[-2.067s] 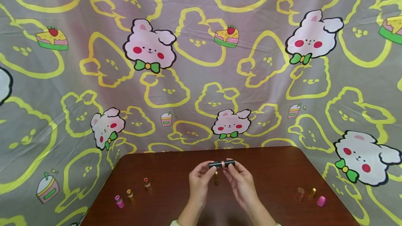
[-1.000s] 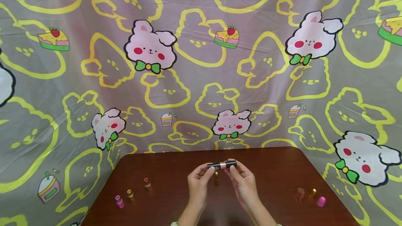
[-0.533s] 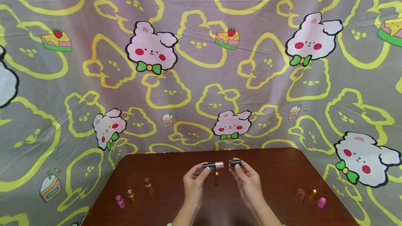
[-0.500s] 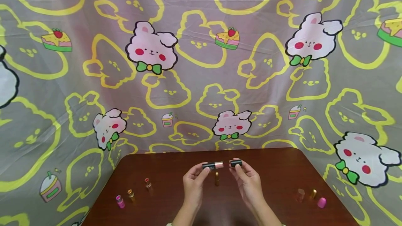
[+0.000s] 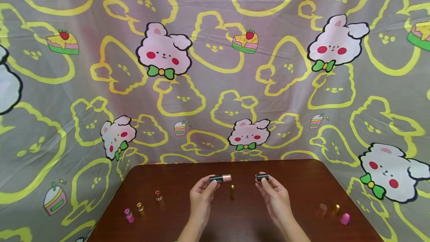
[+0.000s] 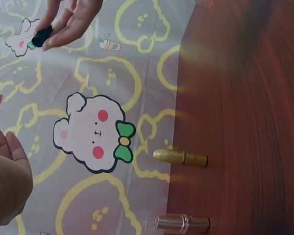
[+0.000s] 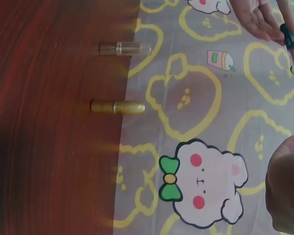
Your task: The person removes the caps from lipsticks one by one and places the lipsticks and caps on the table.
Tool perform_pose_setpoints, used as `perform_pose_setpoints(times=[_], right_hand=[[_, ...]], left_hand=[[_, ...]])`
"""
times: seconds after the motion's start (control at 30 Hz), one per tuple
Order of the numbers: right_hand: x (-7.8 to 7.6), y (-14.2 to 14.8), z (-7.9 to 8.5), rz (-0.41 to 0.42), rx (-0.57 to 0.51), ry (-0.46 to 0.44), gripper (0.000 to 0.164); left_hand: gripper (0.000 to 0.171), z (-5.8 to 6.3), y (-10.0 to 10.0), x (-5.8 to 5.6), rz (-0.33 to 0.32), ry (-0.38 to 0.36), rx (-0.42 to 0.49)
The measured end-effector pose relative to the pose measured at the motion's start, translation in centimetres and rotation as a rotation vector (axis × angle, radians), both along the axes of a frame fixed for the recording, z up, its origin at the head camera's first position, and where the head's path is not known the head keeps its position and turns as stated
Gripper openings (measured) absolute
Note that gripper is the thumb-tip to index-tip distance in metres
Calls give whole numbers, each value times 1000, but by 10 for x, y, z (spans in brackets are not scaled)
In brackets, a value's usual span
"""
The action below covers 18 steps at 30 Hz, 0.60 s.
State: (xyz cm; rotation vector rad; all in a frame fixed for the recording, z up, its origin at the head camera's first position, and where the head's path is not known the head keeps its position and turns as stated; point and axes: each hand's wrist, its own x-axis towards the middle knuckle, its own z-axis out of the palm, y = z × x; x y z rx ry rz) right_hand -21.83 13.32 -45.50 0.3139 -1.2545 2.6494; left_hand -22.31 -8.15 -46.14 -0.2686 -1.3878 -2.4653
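Observation:
My left hand (image 5: 201,198) pinches the black base of a lipstick (image 5: 220,178), whose rose-gold collar points right, uncovered. Level with it, a short black lipstick cap (image 5: 262,177) is held between the thumb and fingers of my right hand (image 5: 277,199). A gap separates the two parts above the table. Between and below the hands a gold lipstick (image 5: 232,192) stands upright with its cap on. In the left wrist view, a clear-capped lipstick (image 6: 181,223) stands beside it; from the head view my left hand mostly hides that one.
On the brown table (image 5: 181,173), left side, stand uncapped lipsticks: one pink (image 5: 129,216), one gold (image 5: 140,207), one red-tipped (image 5: 158,196). Over on the right are a clear cap (image 5: 322,210), a gold cap (image 5: 336,209) and a pink cap (image 5: 345,219). Patterned cloth (image 5: 208,85) surrounds the table.
The black cap has come off the lipstick. My hands have drawn apart, the left one going left with the base and the right one going right with the cap.

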Motion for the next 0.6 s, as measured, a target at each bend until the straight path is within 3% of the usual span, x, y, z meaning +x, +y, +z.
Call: perform_pose_setpoints(times=[0.1, 0.3, 0.6], right_hand=[[0, 5, -3, -5, 18, -15, 22], [-1, 14, -8, -22, 15, -34, 22], [-1, 32, -12, -24, 8, -32, 22]], left_hand=[[12, -2, -5, 0, -14, -28, 17], [14, -10, -16, -1, -79, -17, 99], [12, -17, -36, 0, -97, -27, 68]])
